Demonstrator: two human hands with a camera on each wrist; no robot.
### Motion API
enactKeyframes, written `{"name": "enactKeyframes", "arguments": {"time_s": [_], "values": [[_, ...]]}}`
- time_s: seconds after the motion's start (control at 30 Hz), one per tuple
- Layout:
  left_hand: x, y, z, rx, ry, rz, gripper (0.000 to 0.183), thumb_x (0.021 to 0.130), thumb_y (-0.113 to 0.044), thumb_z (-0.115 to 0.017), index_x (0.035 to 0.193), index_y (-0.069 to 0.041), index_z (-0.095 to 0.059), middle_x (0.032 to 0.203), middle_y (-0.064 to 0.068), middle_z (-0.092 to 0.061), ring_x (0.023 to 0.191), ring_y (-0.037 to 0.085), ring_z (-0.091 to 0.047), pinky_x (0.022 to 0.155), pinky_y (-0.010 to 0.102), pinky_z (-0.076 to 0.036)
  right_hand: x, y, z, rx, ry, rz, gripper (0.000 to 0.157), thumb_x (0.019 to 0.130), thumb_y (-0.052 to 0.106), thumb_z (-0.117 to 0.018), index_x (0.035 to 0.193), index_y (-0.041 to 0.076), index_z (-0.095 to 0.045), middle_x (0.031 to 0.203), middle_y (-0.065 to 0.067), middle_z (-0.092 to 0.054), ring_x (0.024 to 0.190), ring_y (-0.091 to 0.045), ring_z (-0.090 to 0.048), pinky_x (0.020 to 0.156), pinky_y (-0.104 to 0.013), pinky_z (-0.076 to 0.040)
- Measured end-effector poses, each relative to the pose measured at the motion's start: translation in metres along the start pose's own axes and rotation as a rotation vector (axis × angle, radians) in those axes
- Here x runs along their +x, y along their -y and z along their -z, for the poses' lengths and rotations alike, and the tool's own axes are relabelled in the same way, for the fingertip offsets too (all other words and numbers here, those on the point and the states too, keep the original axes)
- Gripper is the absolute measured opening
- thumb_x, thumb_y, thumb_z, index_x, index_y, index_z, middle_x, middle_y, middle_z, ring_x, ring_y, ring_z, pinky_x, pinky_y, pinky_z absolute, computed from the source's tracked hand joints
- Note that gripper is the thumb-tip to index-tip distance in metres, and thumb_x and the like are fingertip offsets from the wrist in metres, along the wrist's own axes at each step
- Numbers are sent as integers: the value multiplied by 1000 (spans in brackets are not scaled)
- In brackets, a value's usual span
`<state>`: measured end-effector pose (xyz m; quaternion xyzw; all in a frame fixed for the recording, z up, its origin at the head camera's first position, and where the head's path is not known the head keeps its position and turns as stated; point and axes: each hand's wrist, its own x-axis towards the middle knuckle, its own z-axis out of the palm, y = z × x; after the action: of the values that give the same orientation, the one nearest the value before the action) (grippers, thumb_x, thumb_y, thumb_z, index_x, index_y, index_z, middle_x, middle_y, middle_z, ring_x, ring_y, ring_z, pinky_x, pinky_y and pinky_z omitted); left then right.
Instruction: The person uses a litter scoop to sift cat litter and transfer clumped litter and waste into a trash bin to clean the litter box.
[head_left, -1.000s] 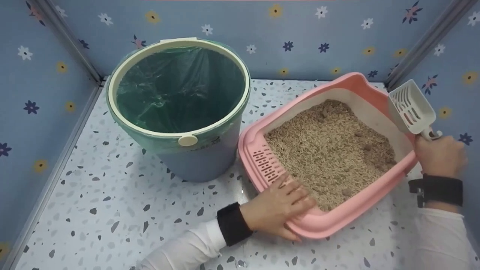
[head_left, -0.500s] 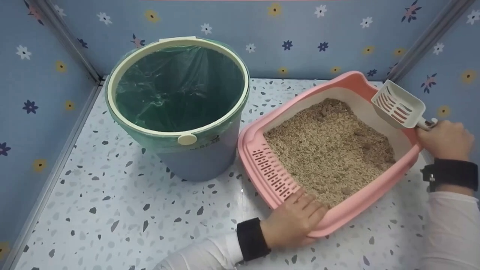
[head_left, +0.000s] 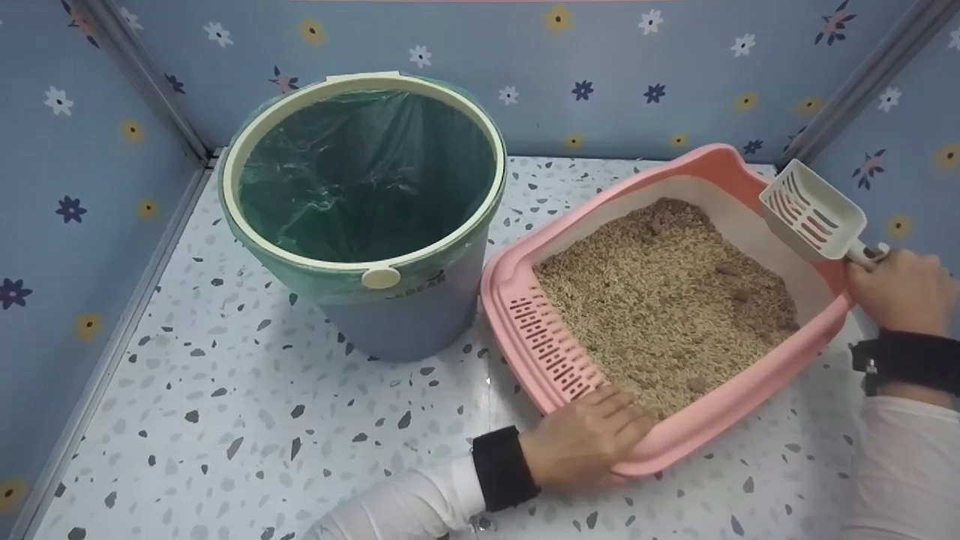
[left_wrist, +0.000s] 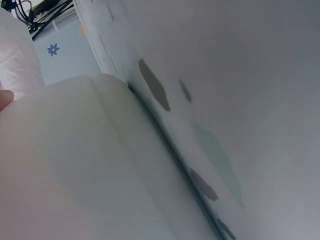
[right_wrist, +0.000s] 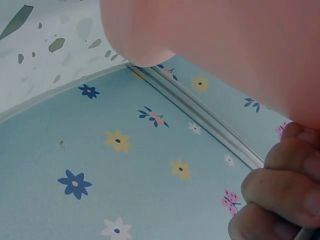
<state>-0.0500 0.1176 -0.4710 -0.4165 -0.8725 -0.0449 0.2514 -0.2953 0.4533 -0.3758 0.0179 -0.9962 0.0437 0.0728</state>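
A pink litter box (head_left: 523, 264) stands at an angle on the right in the head view, with tan litter (head_left: 660, 315) and some darker clumps inside. My left hand (head_left: 589, 439) grips its near-left corner, fingers over the rim beside the slotted ledge. My right hand (head_left: 904, 292) holds the handle of a pale slotted litter scoop (head_left: 814, 210) at the box's right rim. The scoop's head is over that rim, tilted, with no litter seen in it. In the right wrist view, curled fingers (right_wrist: 285, 180) show beside the pink box wall (right_wrist: 225, 45).
A blue-grey trash bin (head_left: 405, 322) with a cream rim and green liner bag (head_left: 360, 180) stands left of the box, close to it. Flowered panels (head_left: 450, 45) enclose the back and both sides. The speckled surface (head_left: 225, 397) runs beneath everything.
My left hand has slid right along the box's near-left edge to its corner and taken hold there. The scoop has turned and shifted slightly left, while my right hand has moved a little right.
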Motion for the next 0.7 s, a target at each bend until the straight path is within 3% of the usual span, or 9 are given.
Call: {"name": "enactKeyframes", "arguments": {"time_s": [0.17, 0.4, 0.57, 0.7], "values": [[3, -3, -1, -36, -18, 20, 58, 85, -51, -59, 124, -8, -58, 119, 3, -65, 114, 18, -60, 105, 32, -38, 4, -2, -3, 9, 16, 6, 49, 93, 37, -39, 59, 2, -39, 49, -11, -40, 46, -29, -41, 41, -37, -27], [2, -4, -1, -122, -14, 65, 52, 84, -44, -64, 121, -8, -60, 117, 4, -66, 113, 18, -60, 106, 32, -36, 5, -8, -5, 24, -18, 31, 48, 91, 33, -39, 53, 4, -38, 48, -12, -41, 47, -32, -43, 38, -38, -27], [-1, -6, 2, -158, 15, 100, 65, 73, -47, -74, 122, -8, -59, 120, 4, -65, 116, 19, -58, 108, 32, -33, 2, -9, -5, 34, -33, 59, 47, 89, 31, -41, 50, 5, -39, 49, -15, -42, 47, -33, -43, 37, -39, -27], [-3, -9, 4, -163, 22, 127, 62, 75, -47, -72, 122, -9, -59, 120, 2, -64, 117, 19, -58, 109, 32, -32, -2, -10, -5, 36, -62, 75, 46, 86, 31, -42, 50, 2, -40, 52, -20, -45, 48, -39, -46, 36, -42, -28]]}}
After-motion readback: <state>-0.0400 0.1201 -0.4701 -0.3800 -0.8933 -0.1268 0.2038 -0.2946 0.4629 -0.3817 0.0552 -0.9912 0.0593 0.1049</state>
